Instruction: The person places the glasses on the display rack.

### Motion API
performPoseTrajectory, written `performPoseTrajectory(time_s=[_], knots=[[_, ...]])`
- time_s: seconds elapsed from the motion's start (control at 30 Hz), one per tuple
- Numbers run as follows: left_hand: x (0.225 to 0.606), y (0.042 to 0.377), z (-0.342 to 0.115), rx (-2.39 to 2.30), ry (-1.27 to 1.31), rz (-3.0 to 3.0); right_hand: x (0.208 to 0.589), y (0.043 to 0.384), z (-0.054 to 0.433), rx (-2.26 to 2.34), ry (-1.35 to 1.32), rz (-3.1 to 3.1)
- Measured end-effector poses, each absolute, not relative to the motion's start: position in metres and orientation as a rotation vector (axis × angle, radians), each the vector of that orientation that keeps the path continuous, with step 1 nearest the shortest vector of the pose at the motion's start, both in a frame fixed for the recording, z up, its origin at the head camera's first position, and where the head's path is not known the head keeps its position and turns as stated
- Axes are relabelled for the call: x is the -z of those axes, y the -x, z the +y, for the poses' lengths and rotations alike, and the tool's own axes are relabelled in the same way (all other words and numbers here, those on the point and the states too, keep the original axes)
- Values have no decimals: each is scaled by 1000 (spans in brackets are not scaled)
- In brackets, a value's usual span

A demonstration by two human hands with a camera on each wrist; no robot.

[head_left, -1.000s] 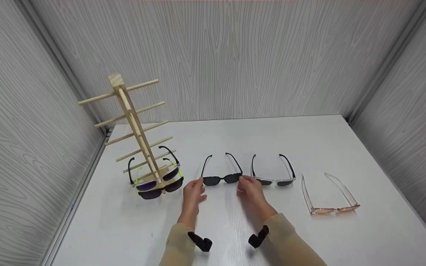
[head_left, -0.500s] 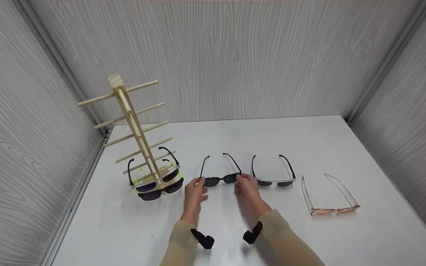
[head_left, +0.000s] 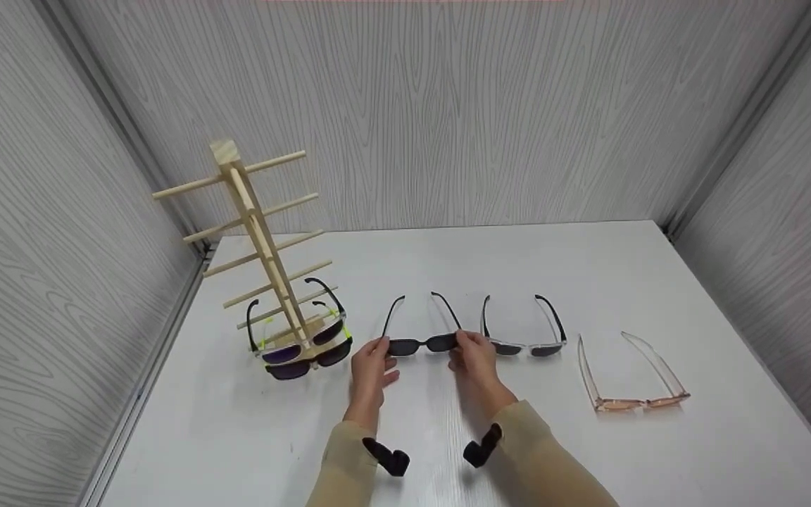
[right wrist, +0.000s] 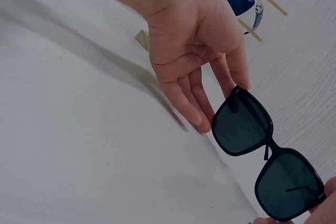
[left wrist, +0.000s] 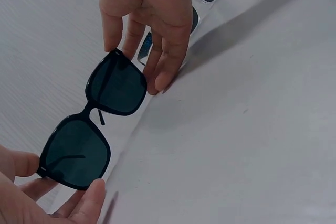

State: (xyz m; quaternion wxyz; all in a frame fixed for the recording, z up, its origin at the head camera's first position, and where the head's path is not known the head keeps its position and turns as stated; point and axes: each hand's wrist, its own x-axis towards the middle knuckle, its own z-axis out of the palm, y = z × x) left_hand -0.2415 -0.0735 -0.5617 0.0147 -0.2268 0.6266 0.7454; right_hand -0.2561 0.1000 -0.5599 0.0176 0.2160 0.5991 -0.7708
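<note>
Between my two hands are black-framed sunglasses (head_left: pixel 422 344) with dark lenses, their temples unfolded and pointing to the back. My left hand (head_left: pixel 370 370) pinches the left outer corner of the frame, and my right hand (head_left: pixel 477 360) pinches the right one. In the left wrist view the lenses of the sunglasses (left wrist: pixel 76 151) face the camera, with thumb and fingers at both ends. The right wrist view shows the same grip on the sunglasses (right wrist: pixel 241 124). Just right of my right hand lie clear-framed sunglasses (head_left: pixel 529 349) with black temples.
A wooden eyewear rack (head_left: pixel 265 246) with several crossbars stands at the left. White-framed sunglasses (head_left: pixel 282 354) and black-and-yellow sunglasses (head_left: pixel 289 370) hang on its lower bars. Pink-tinted glasses (head_left: pixel 641 404) lie at the right of the white table (head_left: pixel 405 260).
My right hand has shifted slightly left along the frame since a second ago. The black sunglasses stay nearly in the same place, held at both ends.
</note>
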Motion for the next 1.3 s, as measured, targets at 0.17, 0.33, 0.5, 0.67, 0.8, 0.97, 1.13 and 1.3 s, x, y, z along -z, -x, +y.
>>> performPoseTrajectory(time_s=[0.17, 0.33, 0.5, 0.67, 0.8, 0.97, 1.13, 1.3], knots=[[562, 239, -74, -2332, 700, 1903, 557, 254, 101, 2411, -674, 1846], [561, 236, -75, -2322, 678, 1904, 555, 250, 102, 2431, -662, 1811], [561, 233, -74, -2364, 655, 1911, 552, 246, 103, 2423, -663, 1829], [560, 230, -72, -2452, 650, 1905, 549, 241, 104, 2415, -650, 1845], [557, 227, -71, -2502, 634, 1903, 546, 238, 105, 2436, -650, 1837], [551, 223, -70, -2504, 597, 1940, 544, 236, 107, 2470, -631, 1807], [545, 219, -72, -2480, 569, 1959, 543, 233, 111, 2468, -582, 1798], [540, 216, -74, -2439, 539, 1961, 542, 231, 115, 2496, -554, 1753]])
